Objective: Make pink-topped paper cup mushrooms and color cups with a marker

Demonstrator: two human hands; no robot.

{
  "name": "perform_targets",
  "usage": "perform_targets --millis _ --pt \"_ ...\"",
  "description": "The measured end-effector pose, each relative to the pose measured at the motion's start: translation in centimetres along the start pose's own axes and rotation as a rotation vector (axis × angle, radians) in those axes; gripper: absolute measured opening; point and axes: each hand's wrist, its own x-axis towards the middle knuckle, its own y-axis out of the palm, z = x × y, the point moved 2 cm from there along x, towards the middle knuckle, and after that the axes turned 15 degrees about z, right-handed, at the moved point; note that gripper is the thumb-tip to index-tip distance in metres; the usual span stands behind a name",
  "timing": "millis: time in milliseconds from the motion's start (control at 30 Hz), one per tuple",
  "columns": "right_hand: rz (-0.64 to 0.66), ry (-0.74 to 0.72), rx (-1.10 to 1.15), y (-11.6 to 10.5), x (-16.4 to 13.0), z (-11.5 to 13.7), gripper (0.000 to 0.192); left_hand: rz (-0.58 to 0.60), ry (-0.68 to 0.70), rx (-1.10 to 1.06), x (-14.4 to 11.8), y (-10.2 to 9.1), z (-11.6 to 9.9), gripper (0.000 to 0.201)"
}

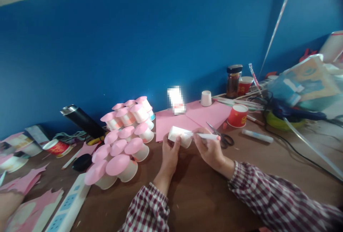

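We held a small white paper cup (pixel 180 136) on its side above the brown wooden table (pixel 203 192), our left hand (pixel 169 153) curled closed around its base. Our right hand (pixel 210 149) pinched a slim white pen (pixel 206 136) with a reddish tip, its fingers shut on the barrel, the pen lying against the cup's side. Black-handled scissors (pixel 223 137) lay just beyond on a pink paper sheet (pixel 187 119). A cluster of pink-capped white cups (pixel 124 139) stood to the left.

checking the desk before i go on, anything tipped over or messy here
Yes. A red paper cup lies on its side at the left, and torn pink paper scraps litter that end. The black flask also lies tilted. The left hand holds a white cup sideways; the right hand holds a pen.
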Motion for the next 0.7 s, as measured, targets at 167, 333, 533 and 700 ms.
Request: perform_targets --millis 167,333,533,700 --pt "0.011 0.013 -0.019 0.06 -0.01 -0.06 0.011 0.002 0.014 0.021 -0.01 0.06 -0.18 0.052" --pt "0.024 0.011 -0.025 0.07 -0.03 -0.09 0.012 0.01 -0.021 0.124 -0.13 -0.02 -0.34 0.049" --pt "0.017 0.008 0.013 0.18 0.03 -0.25 0.011 0.027 -0.03 0.218 -0.18 0.03 -0.86 0.048" --pt "0.006 -0.001 0.01 0.19 0.1 -0.27 0.011 0.021 -0.038 0.247 -0.15 0.03 -0.92 0.05"
